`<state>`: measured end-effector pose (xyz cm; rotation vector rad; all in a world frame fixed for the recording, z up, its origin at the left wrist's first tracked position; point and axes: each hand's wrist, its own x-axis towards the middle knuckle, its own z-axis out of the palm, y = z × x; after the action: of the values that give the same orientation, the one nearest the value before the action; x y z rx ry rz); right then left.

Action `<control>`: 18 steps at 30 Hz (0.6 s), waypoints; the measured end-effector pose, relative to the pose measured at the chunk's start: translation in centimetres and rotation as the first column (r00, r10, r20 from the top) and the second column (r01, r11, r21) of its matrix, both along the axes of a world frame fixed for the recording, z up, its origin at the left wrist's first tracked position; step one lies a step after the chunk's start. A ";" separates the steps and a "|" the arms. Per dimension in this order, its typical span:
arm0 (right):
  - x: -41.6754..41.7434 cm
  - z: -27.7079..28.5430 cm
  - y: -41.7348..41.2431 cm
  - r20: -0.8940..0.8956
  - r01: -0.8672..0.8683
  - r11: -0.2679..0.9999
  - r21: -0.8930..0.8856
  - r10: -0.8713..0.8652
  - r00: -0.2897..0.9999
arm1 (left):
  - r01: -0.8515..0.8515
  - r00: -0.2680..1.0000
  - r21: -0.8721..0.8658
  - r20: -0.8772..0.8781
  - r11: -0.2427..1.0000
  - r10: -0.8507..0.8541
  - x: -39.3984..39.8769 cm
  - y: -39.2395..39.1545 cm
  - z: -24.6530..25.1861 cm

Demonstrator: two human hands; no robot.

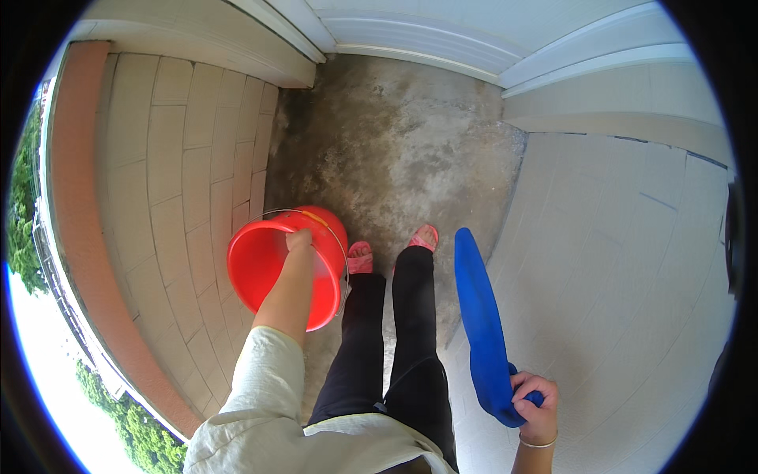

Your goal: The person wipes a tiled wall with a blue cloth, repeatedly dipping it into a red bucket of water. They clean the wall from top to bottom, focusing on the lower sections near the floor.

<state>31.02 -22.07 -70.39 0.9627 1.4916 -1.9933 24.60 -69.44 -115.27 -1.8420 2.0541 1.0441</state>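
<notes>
My left hand (299, 239) grips the rim of a red plastic bucket (324, 228), which is tilted with its mouth facing up towards me. My forearm crosses the opening and hides part of the inside. The bucket's wire handle (344, 249), with an orange grip (314, 218), rests loose along the far and right side. At the lower right my right hand (536, 403) is closed around one end of a blue cloth (482, 320). The rest of the cloth stretches forward from the fingers, long and narrowing, beside the right wall.
Stained concrete floor (402, 142) runs forward to a white door (414, 32). A tiled parapet (172, 154) with an orange-brown top (77, 178) borders the left, trees beyond it. A pale tiled wall (616, 249) closes the right. My feet wear pink sandals (362, 264).
</notes>
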 end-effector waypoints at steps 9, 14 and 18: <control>0.8 -1.1 3.9 0.064 0.061 0.998 0.021 -0.062 0.996 | -0.150 0.954 0.347 -0.195 0.926 0.228 -13.0 7.8 5.5; 2.1 -2.7 5.6 0.104 0.063 0.998 0.001 -0.063 0.993 | -0.064 0.967 0.386 -0.206 0.920 0.153 -19.9 11.1 5.7; 2.5 -4.7 6.6 0.117 0.091 0.996 -0.015 -0.089 0.989 | 0.154 0.946 0.410 -0.323 0.899 -0.016 -28.9 16.7 7.5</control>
<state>33.49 -15.49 -75.05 1.1358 1.3849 -1.9740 -4.30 -52.76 -107.75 -1.4207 1.8296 1.6956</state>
